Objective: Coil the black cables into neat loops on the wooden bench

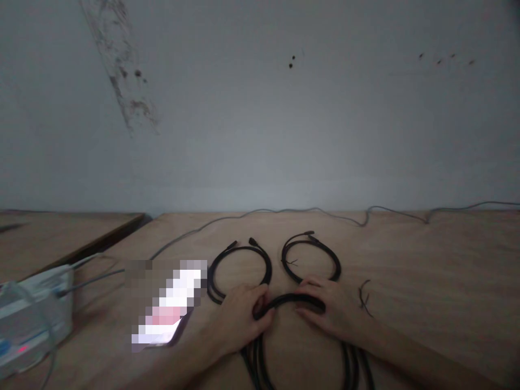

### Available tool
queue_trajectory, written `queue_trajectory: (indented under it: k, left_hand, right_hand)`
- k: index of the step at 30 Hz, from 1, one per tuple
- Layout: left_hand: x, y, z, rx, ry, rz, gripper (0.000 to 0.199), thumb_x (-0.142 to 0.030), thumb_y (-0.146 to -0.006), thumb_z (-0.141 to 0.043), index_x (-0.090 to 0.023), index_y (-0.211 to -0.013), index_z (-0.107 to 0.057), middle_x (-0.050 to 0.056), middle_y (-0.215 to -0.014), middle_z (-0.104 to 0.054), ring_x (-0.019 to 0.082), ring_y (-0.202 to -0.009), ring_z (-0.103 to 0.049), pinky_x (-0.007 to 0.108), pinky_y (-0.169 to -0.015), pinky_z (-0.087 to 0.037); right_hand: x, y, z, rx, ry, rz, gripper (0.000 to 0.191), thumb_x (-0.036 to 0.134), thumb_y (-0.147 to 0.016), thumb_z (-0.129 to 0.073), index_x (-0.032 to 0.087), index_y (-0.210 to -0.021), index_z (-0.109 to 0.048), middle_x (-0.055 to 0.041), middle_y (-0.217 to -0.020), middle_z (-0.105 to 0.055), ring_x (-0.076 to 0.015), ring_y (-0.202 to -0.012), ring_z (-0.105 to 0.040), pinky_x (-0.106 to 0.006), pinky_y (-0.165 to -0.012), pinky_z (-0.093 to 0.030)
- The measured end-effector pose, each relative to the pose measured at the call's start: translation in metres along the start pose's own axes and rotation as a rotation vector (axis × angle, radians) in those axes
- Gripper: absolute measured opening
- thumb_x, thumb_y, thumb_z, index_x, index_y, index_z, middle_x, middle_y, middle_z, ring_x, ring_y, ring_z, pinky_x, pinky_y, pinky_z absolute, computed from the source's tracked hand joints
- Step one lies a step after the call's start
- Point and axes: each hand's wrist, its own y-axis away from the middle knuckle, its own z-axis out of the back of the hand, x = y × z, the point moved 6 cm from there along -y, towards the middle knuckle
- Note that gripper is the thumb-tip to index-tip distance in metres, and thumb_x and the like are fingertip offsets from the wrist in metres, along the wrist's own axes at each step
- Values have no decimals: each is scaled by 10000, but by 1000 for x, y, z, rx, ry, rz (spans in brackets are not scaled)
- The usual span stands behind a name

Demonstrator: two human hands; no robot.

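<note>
A large coil of thick black cable (290, 299) lies at the front of the table, its lower part cut off by the picture edge. My left hand (246, 317) is closed round the coil's upper left side. On its upper right side my right hand (327, 306) grips the same coil between thumb and fingers. Behind my left hand lies a smaller black cable coil (268, 265) with two connector ends pointing up. Another small black coil (338, 265), with a thin tie at its left side, lies just behind my right hand.
Loose thin black ties (364, 298) lie right of my right hand. A pixelated phone-like object (173, 309) is at left, beside a white power strip (60, 309) with cords. A thin grey cable (211, 221) runs along the wall.
</note>
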Motion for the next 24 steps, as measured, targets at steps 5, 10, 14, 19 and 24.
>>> queue_trajectory:
  k: [5, 10, 14, 19, 24]
  left_hand:
    - [2, -1, -2, -10, 0, -3, 155, -343, -851, -585, -212, -784, -534, -11, -762, -605, 189, -753, -562, 281, -651, -335]
    - [3, -1, -2, -11, -13, -4, 144, -350, -853, -584, -216, -809, -554, -17, -766, -606, 184, -755, -560, 283, -662, -339]
    - [0, 0, 0, 6, -17, 9, 148, -356, -856, -576, -215, -815, -558, -14, -766, -610, 185, -754, -559, 282, -662, -345]
    - [-1, 0, 1, 6, -11, 3, 147, -360, -859, -570, -217, -827, -570, -10, -767, -611, 191, -754, -558, 284, -654, -341]
    - [3, 0, -2, -3, -10, 1, 141, -355, -853, -579, -217, -821, -571, -14, -759, -604, 186, -747, -552, 284, -654, -336]
  right_hand:
    - [-5, 0, -1, -44, -23, -1, 168, 206, -924, -660, 257, -1064, -738, -26, -1041, -749, -207, -965, -696, -328, -878, -536]
    - [-10, 0, -1, -68, -50, -5, 156, 232, -955, -623, 275, -1020, -758, -17, -1007, -767, -201, -930, -711, -310, -834, -542]
    - [-15, -1, 3, -83, -46, -52, 159, 248, -953, -613, 270, -986, -767, -23, -1006, -779, -217, -932, -717, -339, -849, -541]
    - [-25, 0, 8, -127, -83, -184, 147, 305, -912, -652, 279, -971, -784, -21, -942, -795, -245, -879, -734, -376, -818, -563]
    - [-23, -1, 6, -160, -101, -212, 160, 296, -900, -657, 292, -962, -804, -16, -932, -805, -240, -836, -747, -363, -791, -579]
